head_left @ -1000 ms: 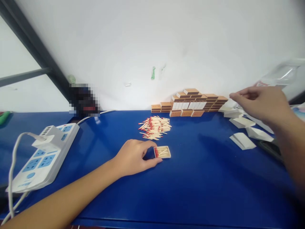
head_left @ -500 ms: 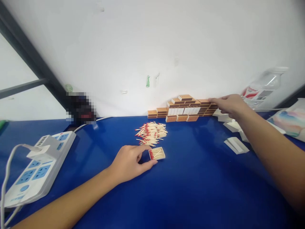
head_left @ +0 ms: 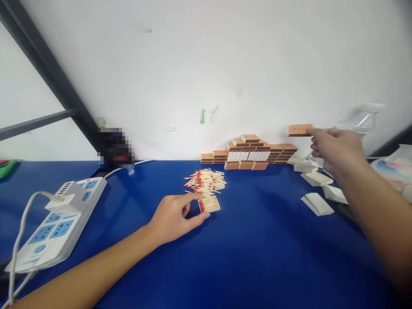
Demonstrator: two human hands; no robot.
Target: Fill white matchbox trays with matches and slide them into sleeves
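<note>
Between the thumb and fingers of my left hand is a small white matchbox tray on the table, filled with red-tipped matches. Just behind it lies a heap of loose matches. My right hand is raised at the right, pinching an orange-brown matchbox sleeve by its right end. That sleeve hangs in the air, apart from the stacked matchboxes along the wall. Whether anything is inside the sleeve cannot be seen.
Several folded white paper pieces lie under my right forearm. A clear bottle stands behind my right hand, beside a pastel packet. A white power strip with a cable occupies the left of the blue table.
My right hand has lifted the matchbox sleeve off the right end of the stack and moved right. My left hand stays at the tray, and the camera view has shifted slightly.
</note>
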